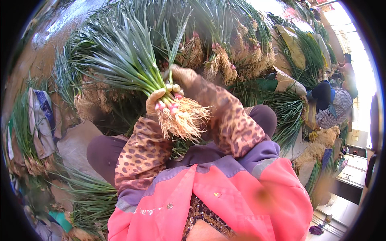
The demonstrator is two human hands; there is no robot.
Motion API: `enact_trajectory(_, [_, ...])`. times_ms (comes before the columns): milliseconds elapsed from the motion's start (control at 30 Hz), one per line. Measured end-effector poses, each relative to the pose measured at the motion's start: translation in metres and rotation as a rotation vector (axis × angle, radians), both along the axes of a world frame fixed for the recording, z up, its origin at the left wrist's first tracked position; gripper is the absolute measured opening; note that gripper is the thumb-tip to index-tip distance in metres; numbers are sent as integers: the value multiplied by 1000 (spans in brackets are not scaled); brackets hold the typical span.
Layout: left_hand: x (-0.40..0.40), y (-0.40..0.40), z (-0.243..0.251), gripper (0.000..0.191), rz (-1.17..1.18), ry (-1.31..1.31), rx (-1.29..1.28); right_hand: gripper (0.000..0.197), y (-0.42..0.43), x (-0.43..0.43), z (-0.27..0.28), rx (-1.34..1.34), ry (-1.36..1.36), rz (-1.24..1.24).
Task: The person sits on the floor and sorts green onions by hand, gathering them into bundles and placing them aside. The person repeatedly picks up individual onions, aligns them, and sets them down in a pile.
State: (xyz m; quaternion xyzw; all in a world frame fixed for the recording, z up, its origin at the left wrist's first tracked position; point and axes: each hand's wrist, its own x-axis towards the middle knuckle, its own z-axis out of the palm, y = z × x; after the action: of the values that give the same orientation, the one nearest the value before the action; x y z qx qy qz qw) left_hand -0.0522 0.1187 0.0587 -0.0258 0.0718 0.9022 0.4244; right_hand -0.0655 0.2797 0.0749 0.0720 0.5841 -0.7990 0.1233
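Observation:
My left hand (157, 98) is closed around a bunch of green garlic plants (153, 79) near the pink bulbs. Pale, stringy roots hang below it over my lap, and long green leaves spread up and to the left. Just right of the bunch, my right hand (182, 73) is partly blurred, its fingertips hidden behind a few upright leaves; whether it grips them is unclear. Leopard-print sleeves cover both forearms. Beyond my hands lies a large pile of similar plants (221, 27), their bulbs and roots facing me.
More green plants (90, 192) lie at lower left, beside a grey sheet (79, 144). A bundle wrapped in cloth (42, 120) lies at far left. At right, a crouching person (331, 104) is beside another heap of plants (285, 111) and a pile of roots (316, 146).

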Motion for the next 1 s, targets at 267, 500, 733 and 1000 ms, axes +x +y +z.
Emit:
enact_trajectory(267, [-11, -9, 11, 19, 39, 137, 105, 26, 62, 29, 20, 1605, -243, 826])
enact_trajectory(500, [-23, -15, -1, 54, 18, 181, -231, 40, 122, -52, 4, 1640, -533, -137])
enact_trajectory(733, [-27, -5, -35, 45, 53, 37, -118, 32, 167, -55, 2, 1302, -177, -628])
enact_trajectory(1000, [-19, 5, -13, 31, 26, 34, -106, 18, 125, -24, 30, 692, 4, -616])
